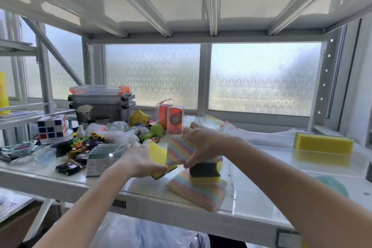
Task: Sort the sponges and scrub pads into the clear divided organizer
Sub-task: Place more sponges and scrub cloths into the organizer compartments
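Note:
My left hand (138, 159) grips a yellow sponge with a dark scrub side (158, 157) above the shelf. My right hand (203, 145) holds a striped pastel mesh scrub pad (178, 152) upright, right beside that sponge. Below them a yellow-and-dark-green sponge (205, 173) rests on a second striped mesh pad (198, 192) lying on the shelf. The clear divided organizer (281, 169) stands to the right. A large yellow sponge (324, 143) sits in its far compartment, and a teal round pad (332, 185) shows in a nearer one.
Clutter fills the shelf's left half: a Rubik's cube (52, 127), toy cars, plastic bags, a green dumbbell (154, 131), orange boxes (175, 120) and stacked grey cases (102, 104). The shelf's front edge (141, 203) runs below my arms. Frosted windows lie behind.

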`<state>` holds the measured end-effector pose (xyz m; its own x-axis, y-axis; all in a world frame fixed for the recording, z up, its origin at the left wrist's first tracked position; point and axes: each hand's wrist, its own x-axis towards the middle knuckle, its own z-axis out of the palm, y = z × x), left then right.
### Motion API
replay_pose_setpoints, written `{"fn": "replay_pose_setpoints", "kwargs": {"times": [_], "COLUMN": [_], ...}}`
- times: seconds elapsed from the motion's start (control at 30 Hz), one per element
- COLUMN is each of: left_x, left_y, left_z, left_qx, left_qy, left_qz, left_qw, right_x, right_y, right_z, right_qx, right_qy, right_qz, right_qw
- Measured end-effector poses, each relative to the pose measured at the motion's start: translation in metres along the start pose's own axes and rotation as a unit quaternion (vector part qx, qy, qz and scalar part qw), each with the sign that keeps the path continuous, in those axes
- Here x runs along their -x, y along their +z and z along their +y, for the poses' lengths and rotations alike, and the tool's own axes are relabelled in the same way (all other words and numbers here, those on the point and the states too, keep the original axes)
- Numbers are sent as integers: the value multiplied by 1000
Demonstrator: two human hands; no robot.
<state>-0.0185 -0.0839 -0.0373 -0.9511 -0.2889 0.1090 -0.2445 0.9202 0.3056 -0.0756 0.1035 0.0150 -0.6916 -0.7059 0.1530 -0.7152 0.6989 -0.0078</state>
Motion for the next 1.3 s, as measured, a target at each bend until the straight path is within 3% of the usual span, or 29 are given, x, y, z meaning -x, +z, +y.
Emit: {"fn": "replay_pose_setpoints", "kwargs": {"times": [0.2,0.37,0.63,1.03,1.3], "left_x": [16,29,34,39,39], "left_y": [-35,-45,-43,-44,-44], "left_z": [22,46,84,61,42], "left_qx": [13,80,98,89,75], "left_qy": [27,63,109,75,57], "left_qz": [125,177,188,185,175], "left_qw": [992,979,971,976,980], "right_x": [14,35,51,10,2], "right_y": [-49,-71,-64,-53,-46], "right_z": [29,77,114,52,48], "right_qx": [-12,4,-51,-88,-101], "right_qy": [8,79,124,7,7], "right_qz": [132,157,160,143,131], "right_qw": [991,984,978,986,986]}}
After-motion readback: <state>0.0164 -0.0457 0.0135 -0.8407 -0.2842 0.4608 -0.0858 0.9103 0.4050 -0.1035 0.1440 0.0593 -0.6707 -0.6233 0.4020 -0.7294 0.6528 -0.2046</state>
